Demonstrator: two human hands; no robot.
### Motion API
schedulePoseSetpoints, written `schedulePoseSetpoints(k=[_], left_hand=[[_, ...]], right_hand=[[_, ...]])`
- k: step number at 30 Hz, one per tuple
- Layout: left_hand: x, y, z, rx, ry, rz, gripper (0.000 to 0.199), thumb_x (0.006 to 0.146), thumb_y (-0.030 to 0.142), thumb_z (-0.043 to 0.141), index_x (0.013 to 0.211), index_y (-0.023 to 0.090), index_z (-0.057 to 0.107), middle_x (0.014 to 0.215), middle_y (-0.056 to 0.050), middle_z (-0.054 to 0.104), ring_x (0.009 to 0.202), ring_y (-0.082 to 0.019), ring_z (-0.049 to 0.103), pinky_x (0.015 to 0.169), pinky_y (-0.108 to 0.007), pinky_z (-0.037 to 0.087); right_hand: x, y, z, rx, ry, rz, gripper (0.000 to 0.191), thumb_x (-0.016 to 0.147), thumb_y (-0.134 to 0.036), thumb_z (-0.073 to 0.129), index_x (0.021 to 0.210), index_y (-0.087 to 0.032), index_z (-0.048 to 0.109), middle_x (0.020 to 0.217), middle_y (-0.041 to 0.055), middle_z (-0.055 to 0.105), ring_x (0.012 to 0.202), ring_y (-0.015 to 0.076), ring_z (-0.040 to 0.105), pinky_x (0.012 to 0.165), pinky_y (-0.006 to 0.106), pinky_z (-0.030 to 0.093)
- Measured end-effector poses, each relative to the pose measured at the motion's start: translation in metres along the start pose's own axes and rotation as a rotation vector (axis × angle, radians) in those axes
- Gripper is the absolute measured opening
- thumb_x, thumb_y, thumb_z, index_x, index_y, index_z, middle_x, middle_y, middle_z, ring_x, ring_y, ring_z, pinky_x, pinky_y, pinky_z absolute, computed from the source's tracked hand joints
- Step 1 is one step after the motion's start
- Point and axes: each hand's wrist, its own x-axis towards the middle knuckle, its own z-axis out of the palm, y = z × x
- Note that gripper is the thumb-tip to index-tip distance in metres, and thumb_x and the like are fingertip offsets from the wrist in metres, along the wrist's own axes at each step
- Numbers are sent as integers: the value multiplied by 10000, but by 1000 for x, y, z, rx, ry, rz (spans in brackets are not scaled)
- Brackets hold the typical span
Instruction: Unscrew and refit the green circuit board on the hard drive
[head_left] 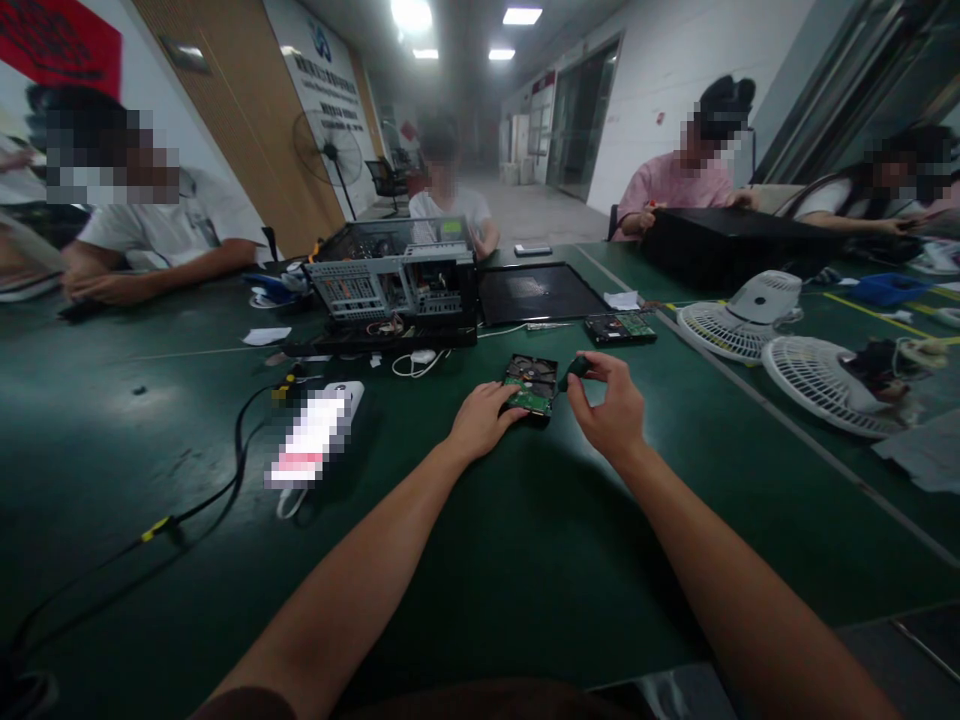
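A hard drive [534,372] lies on the green table before me, its green circuit board facing up. My left hand [484,420] grips its near left side, fingers on top and thumb along the near edge. Just off the drive's right side, my right hand [611,405] pinches a small dark piece [574,374] between thumb and fingers; its kind is too small and dark to make out. A second hard drive [621,329] rests farther back to the right.
Behind the drive stands an opened computer case [397,285] beside its black side panel [540,292]. A phone [319,435] and a black cable [238,450] lie left. White fan parts [817,385] sit right. Several people work around the table.
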Motion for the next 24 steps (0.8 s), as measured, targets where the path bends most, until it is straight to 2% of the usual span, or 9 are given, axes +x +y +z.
schedulePoseSetpoints(k=[3, 9, 15, 19, 24], left_hand=[[0, -1, 0, -2, 0, 6, 494, 992, 514, 549, 1406, 247, 591, 1397, -71, 630, 1342, -271, 512, 1157, -434, 390], [1, 0, 0, -2, -11, 7, 479, 1000, 496, 541, 1404, 244, 592, 1387, -71, 637, 1345, -269, 511, 1160, -430, 385], [0, 0, -1, -17, -18, -22, 520, 968, 544, 576, 1403, 261, 592, 1403, -73, 621, 1356, -283, 496, 1149, -455, 396], [-1, 1, -2, -15, -13, -5, 593, 911, 577, 645, 1406, 256, 584, 1424, -80, 603, 1363, -290, 489, 1159, -464, 386], [-1, 2, -3, -11, -2, -3, 536, 954, 549, 593, 1400, 253, 592, 1403, -80, 621, 1354, -281, 502, 1165, -454, 382]], right_hand=[[0, 0, 0, -42, 9, -9, 421, 899, -291, 686, 1285, -247, 525, 1120, 78, 657, 857, 207, 682, 807, 437, 613], [3, -3, -2, -39, -11, -81, 427, 905, -264, 663, 1310, -252, 528, 1040, 67, 615, 896, 218, 648, 815, 439, 610], [3, -1, 0, -16, 26, -70, 425, 900, -236, 667, 1304, -253, 533, 1213, 110, 592, 1000, 232, 654, 767, 416, 639], [3, 1, -1, -9, 25, -89, 408, 897, -226, 678, 1276, -245, 528, 1314, 121, 609, 1109, 254, 653, 827, 440, 634], [4, 0, -2, -25, 15, -112, 395, 901, -210, 669, 1272, -239, 536, 1291, 119, 641, 1061, 246, 681, 846, 451, 623]])
